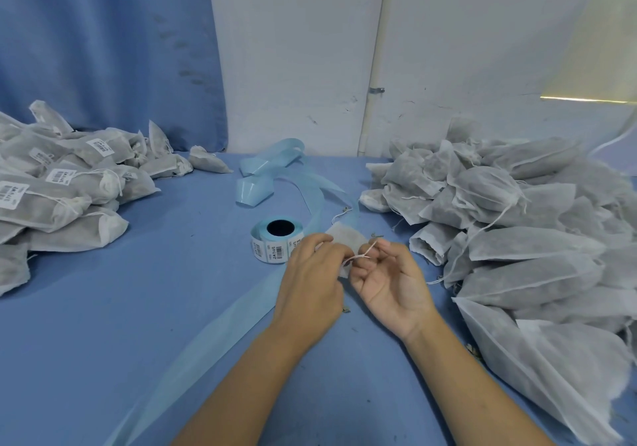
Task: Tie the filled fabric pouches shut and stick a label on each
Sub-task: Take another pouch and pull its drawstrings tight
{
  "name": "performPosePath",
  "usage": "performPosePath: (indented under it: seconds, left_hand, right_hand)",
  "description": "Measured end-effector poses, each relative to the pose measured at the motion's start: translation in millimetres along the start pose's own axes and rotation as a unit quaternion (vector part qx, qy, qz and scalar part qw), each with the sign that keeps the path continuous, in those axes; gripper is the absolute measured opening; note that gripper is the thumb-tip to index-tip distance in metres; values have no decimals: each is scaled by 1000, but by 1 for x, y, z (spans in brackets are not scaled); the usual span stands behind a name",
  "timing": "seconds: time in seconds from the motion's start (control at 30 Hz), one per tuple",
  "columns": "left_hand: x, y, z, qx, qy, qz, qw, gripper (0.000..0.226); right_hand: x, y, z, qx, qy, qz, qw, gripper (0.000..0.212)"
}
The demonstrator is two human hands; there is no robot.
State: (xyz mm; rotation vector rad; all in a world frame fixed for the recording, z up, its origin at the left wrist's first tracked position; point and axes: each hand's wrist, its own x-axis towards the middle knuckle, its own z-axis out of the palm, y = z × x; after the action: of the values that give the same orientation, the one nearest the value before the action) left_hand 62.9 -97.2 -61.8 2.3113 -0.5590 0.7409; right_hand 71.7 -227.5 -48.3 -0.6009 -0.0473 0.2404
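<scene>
A small white fabric pouch (345, 238) lies on the blue table, mostly hidden behind my hands. My left hand (312, 280) covers its near end, fingers curled on its neck. My right hand (389, 282) sits palm up just right of it and pinches the white drawstring (366, 253) between thumb and fingers. The string runs taut between both hands. A roll of barcode labels (275, 243) stands just left of my left hand.
A heap of tied, labelled pouches (65, 187) fills the left side. A larger heap of unlabelled pouches (524, 225) fills the right. Pale blue label backing strip (265, 177) curls behind the roll and trails toward the near edge. A blue curtain and white wall stand behind.
</scene>
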Motion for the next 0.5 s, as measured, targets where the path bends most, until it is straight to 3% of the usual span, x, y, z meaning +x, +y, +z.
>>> performPosePath:
  seconds: [0.07,0.17,0.33,0.5]
  left_hand:
    - [0,-1,0,7,-30,23,999,47]
    - [0,-3,0,6,-44,-30,999,49]
    - [4,-9,-2,-65,54,-87,993,14]
    - [11,2,-8,-268,179,-190,927,25]
  right_hand:
    - [-3,0,3,7,-32,7,999,32]
    - [-6,1,7,11,-64,24,998,40]
    - [-9,2,8,15,-108,51,993,35]
    - [-5,4,11,-71,30,-11,997,8]
